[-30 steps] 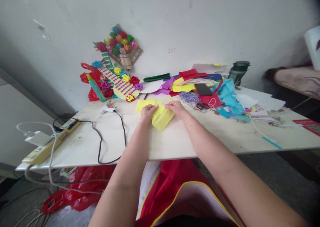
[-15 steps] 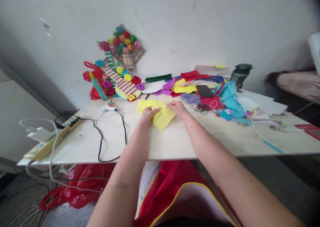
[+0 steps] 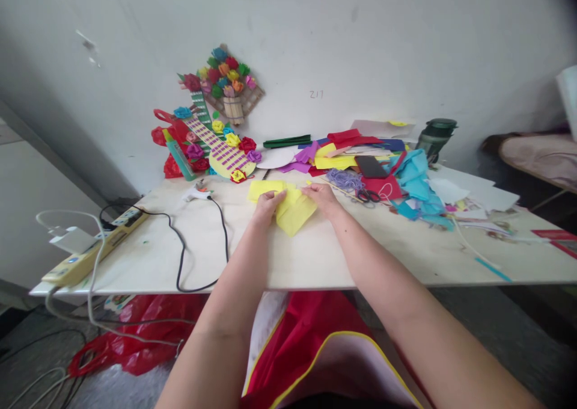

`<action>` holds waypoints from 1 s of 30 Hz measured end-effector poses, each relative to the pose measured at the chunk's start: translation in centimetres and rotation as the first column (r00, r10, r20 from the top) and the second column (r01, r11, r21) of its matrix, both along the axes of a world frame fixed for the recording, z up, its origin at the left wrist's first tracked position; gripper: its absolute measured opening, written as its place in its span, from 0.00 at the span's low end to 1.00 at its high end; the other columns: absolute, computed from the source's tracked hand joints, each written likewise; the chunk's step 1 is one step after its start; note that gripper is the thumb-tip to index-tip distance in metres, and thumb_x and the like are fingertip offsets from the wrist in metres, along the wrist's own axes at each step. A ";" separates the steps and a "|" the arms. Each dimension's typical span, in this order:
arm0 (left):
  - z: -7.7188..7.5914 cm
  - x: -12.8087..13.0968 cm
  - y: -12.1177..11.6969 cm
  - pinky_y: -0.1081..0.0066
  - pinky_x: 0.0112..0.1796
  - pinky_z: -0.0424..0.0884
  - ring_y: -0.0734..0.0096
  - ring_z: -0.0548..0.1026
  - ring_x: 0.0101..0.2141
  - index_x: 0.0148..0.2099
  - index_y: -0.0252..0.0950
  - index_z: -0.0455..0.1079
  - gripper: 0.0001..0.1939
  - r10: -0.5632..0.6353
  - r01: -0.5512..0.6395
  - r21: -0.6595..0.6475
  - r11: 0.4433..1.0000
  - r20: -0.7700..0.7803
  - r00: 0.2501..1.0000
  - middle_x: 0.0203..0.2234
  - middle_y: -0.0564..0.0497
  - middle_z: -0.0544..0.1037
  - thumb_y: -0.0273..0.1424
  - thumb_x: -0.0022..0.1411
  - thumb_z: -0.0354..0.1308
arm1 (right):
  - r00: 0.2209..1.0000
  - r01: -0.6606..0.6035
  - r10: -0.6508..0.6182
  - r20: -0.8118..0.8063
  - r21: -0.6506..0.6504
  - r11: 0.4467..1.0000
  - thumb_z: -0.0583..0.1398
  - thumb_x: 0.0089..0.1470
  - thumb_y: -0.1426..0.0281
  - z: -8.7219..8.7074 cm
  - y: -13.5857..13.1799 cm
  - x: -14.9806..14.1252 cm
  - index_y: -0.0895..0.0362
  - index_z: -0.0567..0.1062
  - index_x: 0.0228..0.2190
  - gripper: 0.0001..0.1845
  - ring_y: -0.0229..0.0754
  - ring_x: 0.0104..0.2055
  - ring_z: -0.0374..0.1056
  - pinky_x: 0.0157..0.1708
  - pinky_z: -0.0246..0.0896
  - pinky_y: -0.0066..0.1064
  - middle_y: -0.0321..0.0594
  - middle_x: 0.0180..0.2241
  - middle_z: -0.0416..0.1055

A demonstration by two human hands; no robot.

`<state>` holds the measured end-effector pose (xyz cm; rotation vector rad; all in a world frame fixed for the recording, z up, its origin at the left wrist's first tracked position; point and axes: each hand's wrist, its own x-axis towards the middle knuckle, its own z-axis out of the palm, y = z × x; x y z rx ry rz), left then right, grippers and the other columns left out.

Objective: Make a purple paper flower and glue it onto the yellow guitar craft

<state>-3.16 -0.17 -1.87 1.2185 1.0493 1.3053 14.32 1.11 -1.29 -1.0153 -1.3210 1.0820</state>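
A thin yellow sheet [image 3: 295,213], which looks like crepe paper, is held up over the front middle of the table. My left hand [image 3: 269,204] pinches its left side between thumb and fingers. The right-hand edge is gripped by my right hand [image 3: 321,196], with the fingers closed. Part of the sheet hangs down to a corner between the two hands. Behind my left hand lies another yellow piece [image 3: 261,188] on the table; whether it joins the held sheet I cannot tell.
A white glue gun [image 3: 198,193] with a black cord lies left, near a power strip [image 3: 99,249]. Scissors [image 3: 368,196], purple yarn [image 3: 345,179], a phone [image 3: 370,166] and coloured paper lie right. Paper-flower crafts [image 3: 229,159] stand behind, and a dark bottle [image 3: 435,138] at back right.
Both hands keep their grip on the yellow sheet, with barely any movement. The whole view has shifted very slightly.
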 end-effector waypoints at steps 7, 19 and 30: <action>0.1 -0.2 0.1 0.75 0.20 0.54 0.79 0.60 0.17 0.20 0.34 0.63 0.21 0.031 -0.029 0.061 0.998 -0.023 0.999 0.14 0.55 0.64 0.45 0.41 0.66 | 0.999 -0.021 0.021 -0.035 -0.004 1.000 0.65 0.34 0.59 -0.1 0.0 0.0 0.59 0.72 0.19 0.15 0.35 0.23 0.61 0.26 0.56 0.28 0.33 0.19 0.67; 0.3 -0.2 0.1 0.75 0.19 0.54 0.79 0.58 0.17 0.20 0.35 0.62 0.21 0.028 -0.030 0.045 0.999 0.043 0.999 0.13 0.56 0.61 0.47 0.45 0.62 | 1.000 0.013 -0.013 0.006 0.025 1.000 0.64 0.35 0.58 0.0 0.0 0.1 0.58 0.71 0.18 0.16 0.36 0.23 0.61 0.27 0.56 0.28 0.32 0.18 0.65; 0.0 -0.2 0.2 0.75 0.22 0.61 0.76 0.68 0.20 0.24 0.34 0.68 0.20 -0.009 0.009 0.003 1.000 0.017 1.000 0.18 0.52 0.72 0.43 0.36 0.69 | 0.987 -0.097 0.088 -0.132 -0.067 0.993 0.65 0.36 0.55 0.0 0.0 0.3 0.58 0.73 0.24 0.19 0.37 0.22 0.64 0.24 0.59 0.29 0.34 0.21 0.70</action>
